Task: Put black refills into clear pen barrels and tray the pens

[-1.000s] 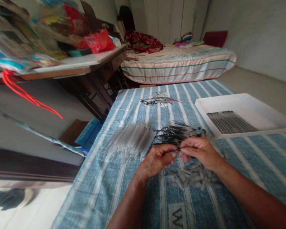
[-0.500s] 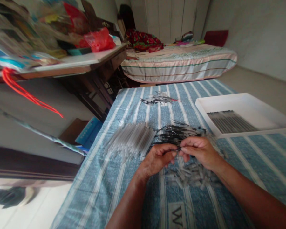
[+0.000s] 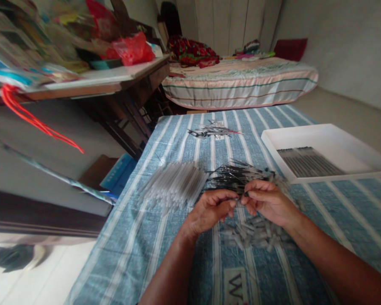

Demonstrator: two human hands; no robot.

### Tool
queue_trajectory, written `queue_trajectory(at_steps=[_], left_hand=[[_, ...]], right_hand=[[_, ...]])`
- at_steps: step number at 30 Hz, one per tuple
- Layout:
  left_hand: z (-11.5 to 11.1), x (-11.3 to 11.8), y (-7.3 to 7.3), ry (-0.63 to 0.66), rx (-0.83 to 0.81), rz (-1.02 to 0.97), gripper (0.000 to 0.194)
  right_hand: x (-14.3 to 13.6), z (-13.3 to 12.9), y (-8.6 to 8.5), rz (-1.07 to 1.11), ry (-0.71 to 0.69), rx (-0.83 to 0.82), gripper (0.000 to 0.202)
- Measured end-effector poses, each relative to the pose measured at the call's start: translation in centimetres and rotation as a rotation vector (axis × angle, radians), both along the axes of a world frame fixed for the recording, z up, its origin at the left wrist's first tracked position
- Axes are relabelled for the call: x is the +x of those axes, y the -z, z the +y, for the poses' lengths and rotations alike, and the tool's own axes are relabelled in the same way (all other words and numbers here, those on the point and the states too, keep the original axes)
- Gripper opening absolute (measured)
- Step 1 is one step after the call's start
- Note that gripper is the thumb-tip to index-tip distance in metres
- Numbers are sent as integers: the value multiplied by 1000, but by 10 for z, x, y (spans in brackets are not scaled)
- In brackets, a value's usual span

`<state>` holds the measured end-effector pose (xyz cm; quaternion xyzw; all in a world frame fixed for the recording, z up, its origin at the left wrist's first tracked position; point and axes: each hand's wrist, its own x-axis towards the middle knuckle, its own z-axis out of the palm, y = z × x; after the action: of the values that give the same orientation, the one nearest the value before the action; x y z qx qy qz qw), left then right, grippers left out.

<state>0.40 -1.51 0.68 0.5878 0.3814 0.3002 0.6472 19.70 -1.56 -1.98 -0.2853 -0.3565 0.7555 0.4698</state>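
Over the striped blue cloth, my left hand (image 3: 212,209) is closed in a pinch, its fingertips on something too small to make out. Just to its right, my right hand (image 3: 268,201) pinches a small dark piece. The fingertips of both hands nearly meet. Behind them lies a heap of thin black sticks (image 3: 233,176), partly hidden by my right hand. A stack of translucent whitish tubes (image 3: 178,184) is left of my left hand. Short grey pieces (image 3: 257,233) lie loose below my hands.
A white open box (image 3: 352,144) at the right holds a row of dark-tipped grey tubes (image 3: 307,162). Farther back on the cloth (image 3: 178,140) is a small pile of thin pieces (image 3: 212,130). A cluttered desk (image 3: 114,82) stands at the left, a bed (image 3: 241,82) behind.
My right hand's fingertips have moved slightly right, away from my left hand's, opening a small gap. My left hand has hardly moved. The view has shifted a little.
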Motion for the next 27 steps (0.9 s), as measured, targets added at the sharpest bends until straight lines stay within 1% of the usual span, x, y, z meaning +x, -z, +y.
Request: queue_trajectory(at_steps=[7, 12, 14, 18, 23, 27], left_hand=[[0, 0, 0, 16, -1, 12, 27], [0, 0, -2, 12, 10, 35, 27], [-1, 0, -2, 14, 10, 41, 27], [-1, 0, -2, 24, 2, 54, 27], [-1, 1, -2, 46, -4, 80, 28], [-1, 2, -3, 67, 6, 87, 26]], right_hand=[[2, 0, 1, -2, -1, -37, 17], [3, -1, 1, -36, -7, 7, 15], [3, -1, 1, -64, 13, 25, 15], [2, -1, 2, -109, 51, 53, 21], [0, -2, 3, -191, 59, 72, 20], [-1, -3, 1, -211, 83, 80, 20]])
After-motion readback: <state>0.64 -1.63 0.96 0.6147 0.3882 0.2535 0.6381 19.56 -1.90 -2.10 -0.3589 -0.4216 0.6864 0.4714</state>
